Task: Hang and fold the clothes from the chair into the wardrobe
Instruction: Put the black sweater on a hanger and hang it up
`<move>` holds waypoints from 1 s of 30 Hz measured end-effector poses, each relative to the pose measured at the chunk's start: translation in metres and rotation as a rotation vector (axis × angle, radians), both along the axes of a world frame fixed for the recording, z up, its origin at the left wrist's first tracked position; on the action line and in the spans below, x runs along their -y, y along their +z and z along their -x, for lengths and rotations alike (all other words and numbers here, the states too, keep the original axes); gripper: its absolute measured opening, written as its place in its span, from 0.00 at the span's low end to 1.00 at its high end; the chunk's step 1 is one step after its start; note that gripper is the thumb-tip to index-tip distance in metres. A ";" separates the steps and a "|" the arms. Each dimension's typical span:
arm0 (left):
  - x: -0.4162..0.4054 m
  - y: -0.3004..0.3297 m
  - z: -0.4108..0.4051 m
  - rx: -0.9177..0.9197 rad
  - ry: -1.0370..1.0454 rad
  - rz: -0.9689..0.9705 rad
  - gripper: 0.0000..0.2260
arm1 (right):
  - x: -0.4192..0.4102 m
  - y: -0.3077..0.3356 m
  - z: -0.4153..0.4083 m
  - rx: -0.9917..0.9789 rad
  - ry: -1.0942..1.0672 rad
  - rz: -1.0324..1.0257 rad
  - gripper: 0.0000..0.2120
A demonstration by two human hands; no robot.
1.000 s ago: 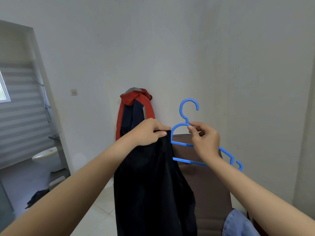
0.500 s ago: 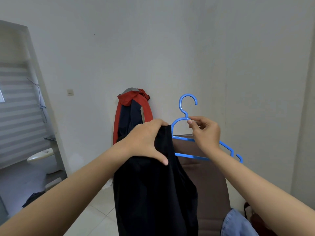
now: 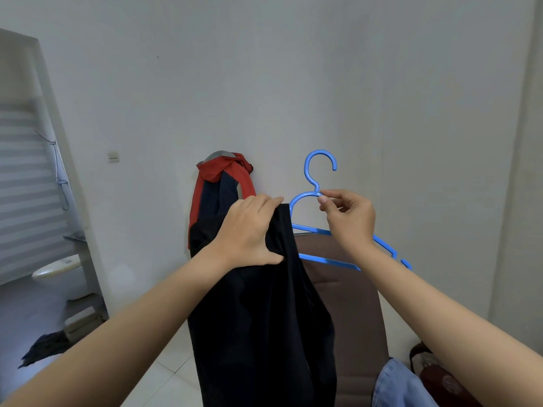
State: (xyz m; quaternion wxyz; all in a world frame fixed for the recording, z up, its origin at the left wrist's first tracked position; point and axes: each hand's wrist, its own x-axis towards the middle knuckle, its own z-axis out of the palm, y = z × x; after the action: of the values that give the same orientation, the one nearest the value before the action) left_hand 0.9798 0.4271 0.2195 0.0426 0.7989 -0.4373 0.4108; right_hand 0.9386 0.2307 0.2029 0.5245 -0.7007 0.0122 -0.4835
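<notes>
The step in hand looks like getting the black garment (image 3: 258,312) onto the blue hanger (image 3: 311,195), both held up at the centre of the frame in front of the brown chair (image 3: 349,304). The left hand (image 3: 249,230) is gripping the garment's top edge, fingers over the cloth and thumb pressing beneath, right at the hanger's left shoulder, while the rest is hanging down to the bottom edge. The right hand (image 3: 349,218) is pinching the hanger at the base of its hook, just right of centre. By my reading, the next move is calling for the left hand to be drawing the fabric over the hanger's arm while the right is keeping the hanger level; the wardrobe is not showing here. Counting: one hanger, one black garment, one red-and-navy jacket (image 3: 220,189) hanging behind at centre, one blue denim piece (image 3: 396,386) lying at lower right, one chair, two hands. A toilet (image 3: 58,268) is showing at left.
</notes>
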 end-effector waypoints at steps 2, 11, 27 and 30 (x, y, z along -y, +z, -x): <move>-0.002 -0.003 0.000 0.009 -0.006 -0.004 0.42 | -0.003 0.001 0.002 -0.004 0.024 0.002 0.04; -0.022 -0.014 -0.003 -0.038 0.006 0.101 0.38 | 0.006 0.009 0.010 -0.016 0.160 0.348 0.10; -0.050 0.021 -0.013 -0.024 0.051 0.199 0.39 | -0.037 -0.129 0.038 -0.191 0.222 0.844 0.16; -0.060 0.026 -0.014 -0.023 0.056 0.224 0.39 | -0.030 -0.136 0.033 -0.244 0.126 0.824 0.18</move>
State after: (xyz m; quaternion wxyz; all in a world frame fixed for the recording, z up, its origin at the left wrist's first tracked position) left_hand 0.9943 0.4868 0.2451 0.1250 0.8056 -0.3658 0.4489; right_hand 0.9059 0.2610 0.0664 0.2241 -0.9029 -0.1626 -0.3289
